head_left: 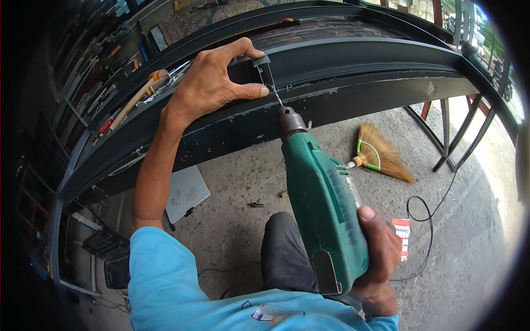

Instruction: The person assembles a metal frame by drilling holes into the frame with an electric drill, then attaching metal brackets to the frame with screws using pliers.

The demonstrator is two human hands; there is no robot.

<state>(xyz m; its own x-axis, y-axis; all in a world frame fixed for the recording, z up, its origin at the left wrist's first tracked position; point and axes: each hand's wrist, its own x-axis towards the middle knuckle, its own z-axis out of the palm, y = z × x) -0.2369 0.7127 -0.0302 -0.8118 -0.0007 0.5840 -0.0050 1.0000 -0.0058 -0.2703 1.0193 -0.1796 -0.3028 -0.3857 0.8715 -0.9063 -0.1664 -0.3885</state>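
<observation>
In the head view, my right hand (pixel 381 248) is wrapped round the handle of a green power drill (pixel 326 204). The drill points away from me, up toward the bench edge. A thin drill bit (pixel 277 97) sticks out of its chuck (pixel 291 119), with its tip at the lower end of a short dark metal profile (pixel 266 70). My left hand (pixel 212 80) grips that profile between thumb and fingers, thumb low beside the bit and index finger on top. Long dark metal profiles (pixel 353 60) lie along the bench behind it.
A wooden-handled hammer (pixel 132 103) and several hand tools lie at the bench's left. On the concrete floor are a straw broom (pixel 381 154), a white panel (pixel 186 193), a red-and-white packet (pixel 402 237) and a black cable (pixel 430 231). Metal legs (pixel 450 132) stand at right.
</observation>
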